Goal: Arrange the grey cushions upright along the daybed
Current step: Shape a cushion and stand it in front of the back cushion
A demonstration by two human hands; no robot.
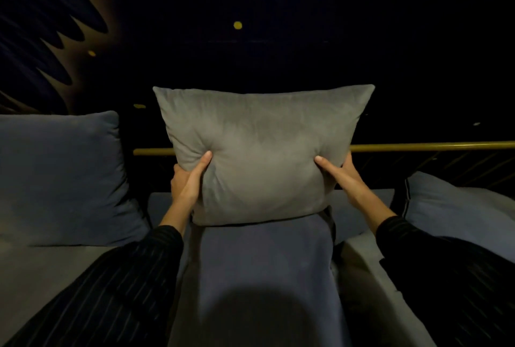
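A grey cushion [262,151] stands upright in the middle of the view, its lower edge resting on a blue cushion [264,271] that lies flat in front of me. My left hand [188,179] grips its lower left side and my right hand [344,176] grips its lower right side, thumbs pressed into the front. Both sleeves are dark and striped. Part of another grey cushion [370,271] lies at the lower right. The grey daybed seat [47,271] shows at the lower left.
A large blue cushion [58,176] leans upright at the left. Another blue cushion [459,212] lies tilted at the right. A brass rail [432,147] runs along the back of the daybed. The wall behind is dark with gold dots.
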